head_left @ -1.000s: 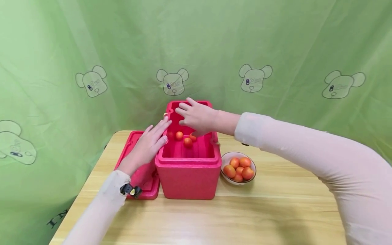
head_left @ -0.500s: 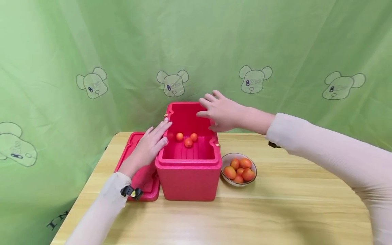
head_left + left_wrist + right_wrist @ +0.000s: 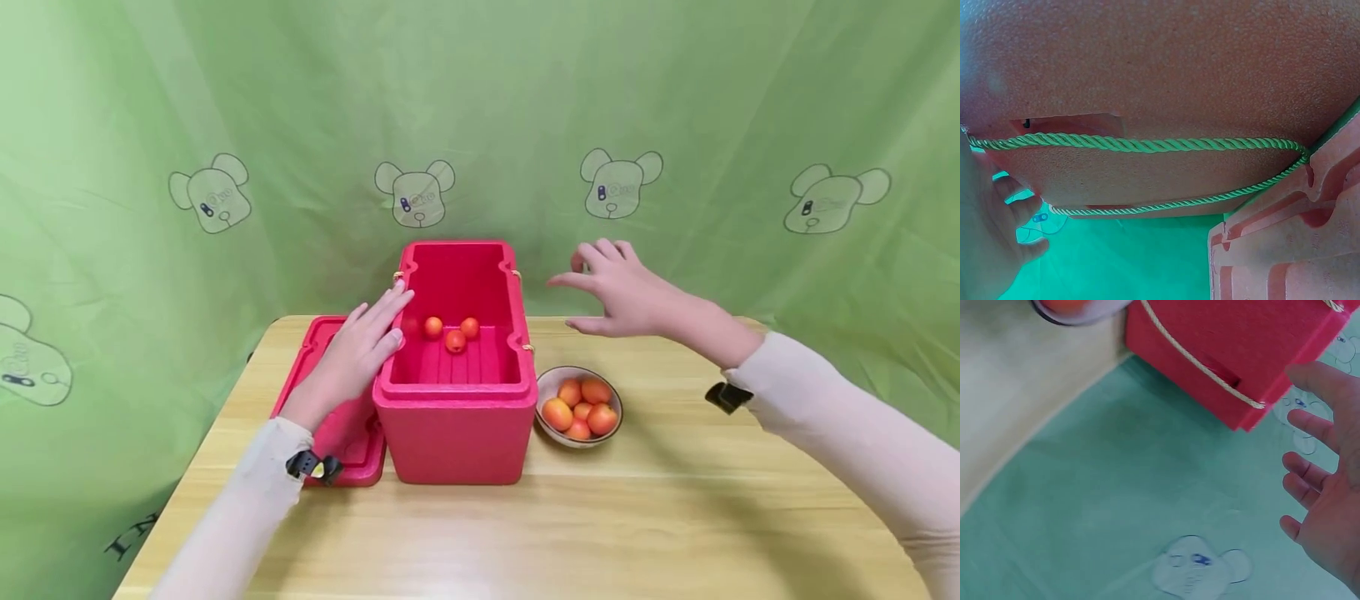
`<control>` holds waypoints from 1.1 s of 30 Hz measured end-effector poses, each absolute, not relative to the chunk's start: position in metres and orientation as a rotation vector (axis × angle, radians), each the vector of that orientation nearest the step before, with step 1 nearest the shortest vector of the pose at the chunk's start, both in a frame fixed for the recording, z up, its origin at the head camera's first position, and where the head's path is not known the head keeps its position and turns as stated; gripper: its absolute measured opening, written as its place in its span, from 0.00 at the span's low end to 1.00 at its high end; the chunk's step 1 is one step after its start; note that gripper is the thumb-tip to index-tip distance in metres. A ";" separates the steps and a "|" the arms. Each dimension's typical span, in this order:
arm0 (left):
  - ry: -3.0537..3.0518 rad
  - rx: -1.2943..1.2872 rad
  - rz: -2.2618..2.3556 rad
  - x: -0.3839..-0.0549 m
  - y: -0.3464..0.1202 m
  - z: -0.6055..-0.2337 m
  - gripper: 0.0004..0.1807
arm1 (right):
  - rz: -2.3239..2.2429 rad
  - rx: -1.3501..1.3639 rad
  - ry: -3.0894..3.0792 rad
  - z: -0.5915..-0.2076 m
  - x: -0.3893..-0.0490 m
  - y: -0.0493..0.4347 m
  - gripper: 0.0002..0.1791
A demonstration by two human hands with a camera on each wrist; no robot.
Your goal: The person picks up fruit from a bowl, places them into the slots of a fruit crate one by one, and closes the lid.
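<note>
A red foam box [image 3: 453,446] stands uncovered on the table. On its floor lie 3 orange-red round fruits [image 3: 455,342] that look like small tomatoes. My left hand [image 3: 352,358] rests on the box's left rim with its fingers extended. My right hand [image 3: 630,292] hovers in the air behind and above the bowl, to the right of the box. Its fingers are spread and loosely bent, with nothing between them. Close against the box's right side is a white bowl [image 3: 576,442] with a dark rim, holding several similar fruits [image 3: 582,410].
The red lid [image 3: 352,454] lies on the table left of the box, partly under my left forearm. Rope handles [image 3: 1147,145] hang along the box's sides. Behind the wooden table [image 3: 637,533] hangs a green curtain [image 3: 510,100] printed with bear faces.
My right hand has moved from over the box's opening out to the right, into the air beyond the bowl. The left hand has stayed on the rim.
</note>
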State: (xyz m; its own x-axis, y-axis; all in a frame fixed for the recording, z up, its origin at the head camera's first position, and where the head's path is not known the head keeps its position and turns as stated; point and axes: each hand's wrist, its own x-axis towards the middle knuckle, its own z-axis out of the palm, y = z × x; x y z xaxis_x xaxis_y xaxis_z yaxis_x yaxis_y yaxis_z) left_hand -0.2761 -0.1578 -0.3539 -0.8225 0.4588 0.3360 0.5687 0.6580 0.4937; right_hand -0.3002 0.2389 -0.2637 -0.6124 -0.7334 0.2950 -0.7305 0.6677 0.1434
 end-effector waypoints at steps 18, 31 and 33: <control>-2.693 -0.842 -0.916 -0.278 -0.157 -0.355 0.36 | 0.346 1.149 -2.674 -0.338 -0.271 0.258 0.24; -2.681 -0.847 -0.908 -0.280 -0.158 -0.356 0.35 | 0.547 1.138 -2.674 -0.370 -0.262 0.266 0.26; -2.683 -0.845 -0.915 -0.279 -0.158 -0.356 0.35 | 0.562 1.150 -2.672 -0.375 -0.260 0.267 0.26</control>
State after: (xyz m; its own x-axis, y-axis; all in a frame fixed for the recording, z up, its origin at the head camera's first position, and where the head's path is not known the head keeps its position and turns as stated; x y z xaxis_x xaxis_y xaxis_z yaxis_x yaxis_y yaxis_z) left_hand -0.2789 -0.1581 -0.3557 -0.8216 0.4572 0.3405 0.5700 0.6487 0.5043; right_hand -0.2604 0.2672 -0.3755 -0.6851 -0.6610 0.3063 -0.7283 0.6295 -0.2706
